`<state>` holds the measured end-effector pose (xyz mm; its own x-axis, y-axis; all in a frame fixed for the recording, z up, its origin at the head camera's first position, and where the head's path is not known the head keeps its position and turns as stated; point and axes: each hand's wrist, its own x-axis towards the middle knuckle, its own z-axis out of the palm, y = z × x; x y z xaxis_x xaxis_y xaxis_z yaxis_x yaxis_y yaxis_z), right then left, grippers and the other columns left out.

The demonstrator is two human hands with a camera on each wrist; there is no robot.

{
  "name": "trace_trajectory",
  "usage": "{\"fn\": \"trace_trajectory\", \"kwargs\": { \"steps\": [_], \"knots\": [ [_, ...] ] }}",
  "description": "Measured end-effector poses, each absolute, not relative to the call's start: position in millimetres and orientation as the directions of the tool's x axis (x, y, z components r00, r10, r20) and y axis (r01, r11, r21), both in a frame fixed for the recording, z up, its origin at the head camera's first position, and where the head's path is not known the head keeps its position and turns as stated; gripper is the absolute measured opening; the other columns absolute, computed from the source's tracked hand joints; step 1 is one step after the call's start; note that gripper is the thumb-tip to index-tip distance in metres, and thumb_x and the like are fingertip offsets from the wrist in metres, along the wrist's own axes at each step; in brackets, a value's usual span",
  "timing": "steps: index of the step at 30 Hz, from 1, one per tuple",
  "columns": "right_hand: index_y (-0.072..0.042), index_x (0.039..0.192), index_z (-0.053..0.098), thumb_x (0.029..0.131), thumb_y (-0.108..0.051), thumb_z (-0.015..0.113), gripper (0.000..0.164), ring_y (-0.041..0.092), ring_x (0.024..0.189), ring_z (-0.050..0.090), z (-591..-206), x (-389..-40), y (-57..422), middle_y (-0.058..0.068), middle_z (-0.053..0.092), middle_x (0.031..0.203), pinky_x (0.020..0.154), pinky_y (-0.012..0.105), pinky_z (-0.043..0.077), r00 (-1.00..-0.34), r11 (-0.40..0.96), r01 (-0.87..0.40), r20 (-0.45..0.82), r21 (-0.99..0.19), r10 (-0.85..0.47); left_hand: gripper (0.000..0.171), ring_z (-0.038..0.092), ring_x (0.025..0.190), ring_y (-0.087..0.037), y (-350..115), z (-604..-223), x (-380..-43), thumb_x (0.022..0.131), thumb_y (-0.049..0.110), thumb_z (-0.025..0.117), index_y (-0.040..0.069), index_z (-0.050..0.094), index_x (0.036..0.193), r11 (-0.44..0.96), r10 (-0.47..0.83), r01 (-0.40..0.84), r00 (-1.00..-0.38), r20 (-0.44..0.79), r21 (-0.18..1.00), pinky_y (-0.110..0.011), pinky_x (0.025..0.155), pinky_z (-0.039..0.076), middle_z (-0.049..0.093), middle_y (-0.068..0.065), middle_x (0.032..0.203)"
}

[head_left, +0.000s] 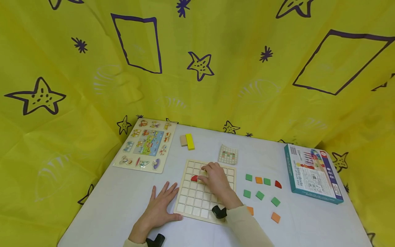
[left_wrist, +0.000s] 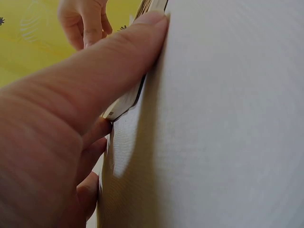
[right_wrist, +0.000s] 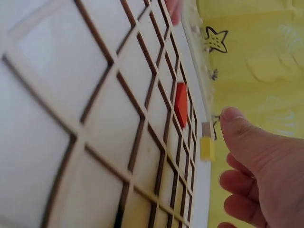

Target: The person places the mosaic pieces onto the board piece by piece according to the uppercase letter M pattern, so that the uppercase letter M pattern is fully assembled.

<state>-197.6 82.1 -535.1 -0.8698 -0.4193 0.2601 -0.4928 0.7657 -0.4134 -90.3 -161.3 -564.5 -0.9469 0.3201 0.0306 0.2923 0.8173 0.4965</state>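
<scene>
A wooden grid board point(head_left: 193, 202) lies in front of the person. One red quarter-circle tile point(head_left: 194, 178) sits in a cell toward the board's upper left, and the right wrist view shows the red tile point(right_wrist: 181, 104) too. My right hand point(head_left: 216, 180) is over the board just right of that tile, thumb apart from loosely bent fingers, nothing between them. My left hand point(head_left: 158, 209) rests on the table at the board's lower left, fingers spread. In the left wrist view its thumb point(left_wrist: 118, 59) lies against the board's edge.
Right of the board lie several green tiles point(head_left: 260, 195), orange tiles point(head_left: 275, 217) and a red quarter-circle tile point(head_left: 278, 184). A pattern card point(head_left: 228, 155) and yellow block point(head_left: 190, 141) beside a plain wooden block point(head_left: 183, 140) lie behind. A picture puzzle point(head_left: 149, 142) and a box point(head_left: 313, 171) flank them.
</scene>
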Motion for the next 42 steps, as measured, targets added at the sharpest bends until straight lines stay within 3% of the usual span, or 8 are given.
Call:
{"fn": "trace_trajectory", "kwargs": {
  "steps": [8, 27, 42],
  "knots": [
    [-0.003, 0.109, 0.071, 0.086, -0.025, 0.077, 0.033, 0.022, 0.091, 0.053, -530, -201, 113, 0.004, 0.064, 0.101, 0.078, 0.036, 0.049, -0.873, 0.738, -0.486, 0.289, -0.468, -0.392, 0.098, 0.017, 0.145, -0.033, -160, -564, -90, 0.068, 0.060, 0.079, 0.008, 0.048, 0.145, 0.818, 0.322, 0.297, -0.946, 0.036, 0.493, -0.066, 0.109, -0.005, 0.035, -0.005, 0.155],
    [0.001, 0.107, 0.071, 0.081, -0.018, 0.081, 0.034, 0.030, 0.091, 0.055, -535, -204, 201, 0.010, 0.066, 0.098, 0.077, 0.045, 0.048, -0.916, 0.833, -0.370, 0.310, -0.413, -0.253, 0.100, 0.016, 0.145, -0.032, -159, -564, -90, 0.068, 0.062, 0.078, 0.009, 0.046, 0.146, 0.824, 0.310, 0.280, -0.950, 0.022, 0.492, -0.065, 0.109, -0.007, 0.034, -0.003, 0.155],
    [0.002, 0.110, 0.071, 0.081, -0.020, 0.081, 0.038, 0.033, 0.095, 0.053, -541, -197, 242, 0.015, 0.064, 0.102, 0.082, 0.049, 0.047, -0.959, 0.891, -0.257, 0.212, -0.374, -0.188, 0.100, 0.016, 0.146, -0.031, -159, -565, -89, 0.067, 0.063, 0.077, 0.010, 0.047, 0.146, 0.826, 0.309, 0.283, -0.951, 0.029, 0.487, -0.064, 0.110, -0.007, 0.034, -0.003, 0.155]
  ]
}}
